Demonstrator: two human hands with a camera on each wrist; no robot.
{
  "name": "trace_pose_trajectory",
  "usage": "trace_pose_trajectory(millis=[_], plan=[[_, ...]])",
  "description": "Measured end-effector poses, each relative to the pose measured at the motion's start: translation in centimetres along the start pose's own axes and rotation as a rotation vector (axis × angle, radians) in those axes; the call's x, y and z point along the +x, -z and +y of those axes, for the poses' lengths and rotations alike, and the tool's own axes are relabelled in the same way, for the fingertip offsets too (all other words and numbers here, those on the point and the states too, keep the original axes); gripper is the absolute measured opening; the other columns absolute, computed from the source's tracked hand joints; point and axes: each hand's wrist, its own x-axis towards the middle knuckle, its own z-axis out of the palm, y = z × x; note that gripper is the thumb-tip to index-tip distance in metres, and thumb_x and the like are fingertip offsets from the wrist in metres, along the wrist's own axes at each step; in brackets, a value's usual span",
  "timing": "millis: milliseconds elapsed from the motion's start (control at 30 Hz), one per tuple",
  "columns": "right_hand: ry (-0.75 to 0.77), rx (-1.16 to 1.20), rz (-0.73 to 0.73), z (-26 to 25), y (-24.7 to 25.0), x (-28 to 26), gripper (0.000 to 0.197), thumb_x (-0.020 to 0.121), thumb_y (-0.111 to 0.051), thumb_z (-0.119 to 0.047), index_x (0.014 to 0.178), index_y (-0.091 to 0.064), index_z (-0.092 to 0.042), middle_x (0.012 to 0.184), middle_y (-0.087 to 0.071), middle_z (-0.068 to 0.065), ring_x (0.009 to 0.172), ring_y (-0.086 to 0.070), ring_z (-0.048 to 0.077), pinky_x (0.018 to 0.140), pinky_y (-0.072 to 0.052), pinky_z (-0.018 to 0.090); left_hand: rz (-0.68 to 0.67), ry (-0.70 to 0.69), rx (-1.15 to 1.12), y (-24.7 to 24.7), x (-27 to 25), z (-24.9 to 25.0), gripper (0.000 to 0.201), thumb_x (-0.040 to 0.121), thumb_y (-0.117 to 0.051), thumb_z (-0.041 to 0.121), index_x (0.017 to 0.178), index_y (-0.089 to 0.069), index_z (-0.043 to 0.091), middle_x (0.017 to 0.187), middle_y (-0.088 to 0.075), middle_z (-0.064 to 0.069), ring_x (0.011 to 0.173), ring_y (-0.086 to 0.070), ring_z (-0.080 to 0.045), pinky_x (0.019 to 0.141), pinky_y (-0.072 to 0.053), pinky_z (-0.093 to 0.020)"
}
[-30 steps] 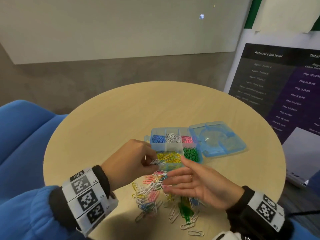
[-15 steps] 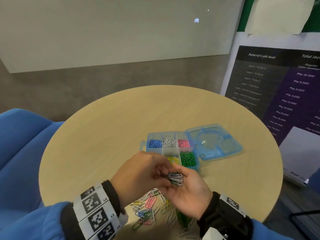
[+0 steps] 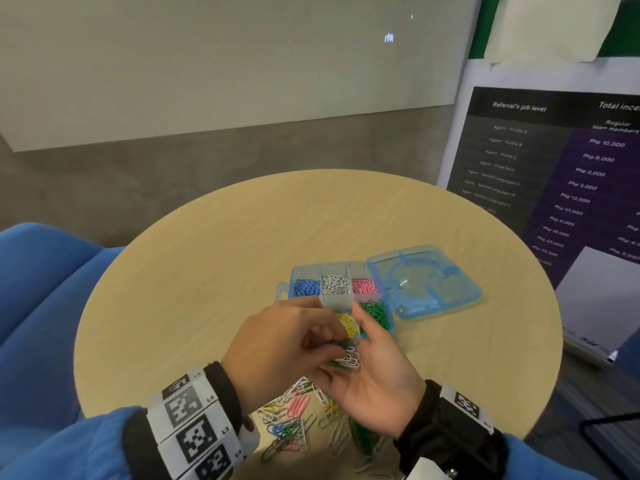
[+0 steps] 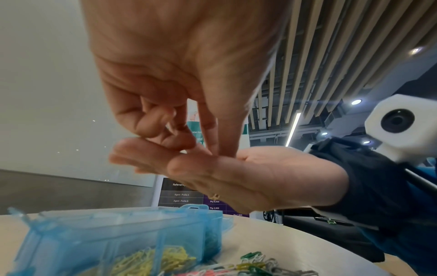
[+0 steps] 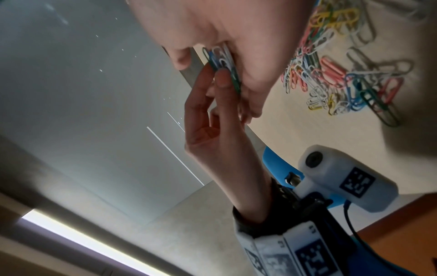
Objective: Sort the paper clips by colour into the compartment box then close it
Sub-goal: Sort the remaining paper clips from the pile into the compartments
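Few clips (image 3: 348, 358) — R palm (image 3: 374, 382)

One compartment box (image 3: 341, 282) sits on one round table (image 3: 207, 271), its single lid (image 3: 422, 285) lying open at 3 o'clock of it. Five compartments show clips: blue, white, pink, yellow, green. Two hands are in view, the left hand (image 3: 277, 344) and the right hand (image 3: 374, 379). One loose heap of clips (image 3: 298, 417), too tangled to count, lies at 6 o'clock of the box.
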Motion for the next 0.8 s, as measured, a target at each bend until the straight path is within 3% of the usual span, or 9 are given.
trace_pose_trajectory(millis=[100, 333, 433, 533, 633, 800], plan=[[-0.005, 0.007, -0.036, 0.2, 0.2, -0.1, 0.066, 0.095, -0.041, -0.055, 0.102, -0.061, 0.008, 0.090, -0.064, 0.021, 0.082, -0.068, 0.028, 0.083, -0.057, 0.037, -0.025, 0.022, 0.006, 0.0, 0.1, -0.1, 0.013, 0.083, -0.070, 0.046, 0.094, -0.066, 0.044, 0.092, -0.057, 0.022, 0.081, -0.056, 0.002, 0.065, -0.048, -0.027], [0.005, 0.018, -0.025, -0.1, 1.0, -0.1, 0.067, 0.094, -0.043, -0.050, 0.103, -0.069, 0.012, 0.102, -0.066, 0.025, 0.090, -0.067, 0.033, 0.096, -0.050, 0.044, -0.073, 0.066, -0.081, 0.0, 0.8, -0.2, 0.006, 0.084, -0.072, 0.040, 0.084, -0.067, 0.038, 0.087, -0.058, 0.021, 0.079, -0.057, -0.003, 0.068, -0.048, -0.030], [0.072, -0.012, 0.069, -1.0, 1.5, -0.2, 0.067, 0.094, -0.044, -0.049, 0.115, -0.062, 0.012, 0.105, -0.063, 0.025, 0.091, -0.061, 0.032, 0.104, -0.040, 0.045, -0.028, 0.051, -0.144, 0.6, 1.9, 0.3, 0.005, 0.087, -0.069, 0.036, 0.083, -0.065, 0.036, 0.089, -0.059, 0.021, 0.075, -0.058, -0.005, 0.070, -0.050, -0.036], [0.268, -0.051, 0.182, -4.0, 1.3, -1.0, 0.061, 0.099, -0.039, -0.046, 0.121, -0.057, 0.007, 0.105, -0.069, 0.025, 0.092, -0.065, 0.029, 0.097, -0.047, 0.040, 0.069, 0.046, -0.061, 1.4, 3.6, 1.0, 0.009, 0.090, -0.066, 0.038, 0.083, -0.062, 0.035, 0.089, -0.060, 0.020, 0.073, -0.058, -0.003, 0.065, -0.048, -0.032], [0.423, 0.040, 0.181, -7.7, 0.9, -1.8, 0.064, 0.100, -0.035, -0.047, 0.130, -0.050, 0.007, 0.120, -0.064, 0.026, 0.114, -0.062, 0.034, 0.093, -0.052, 0.041, 0.072, 0.063, 0.066, 1.4, 5.4, 1.5, 0.011, 0.092, -0.063, 0.040, 0.082, -0.058, 0.038, 0.089, -0.059, 0.020, 0.072, -0.052, 0.001, 0.056, -0.038, -0.021], [0.481, 0.119, 0.137, -10.3, 1.0, -2.8, 0.070, 0.099, -0.035, -0.049, 0.137, -0.043, 0.009, 0.131, -0.057, 0.028, 0.125, -0.053, 0.036, 0.110, -0.037, 0.042, 0.003, 0.077, 0.081, 0.0, 8.0, 2.4, 0.008, 0.092, -0.062, 0.043, 0.092, -0.065, 0.036, 0.095, -0.063, 0.020, 0.069, -0.047, 0.004, 0.054, -0.030, -0.015]])
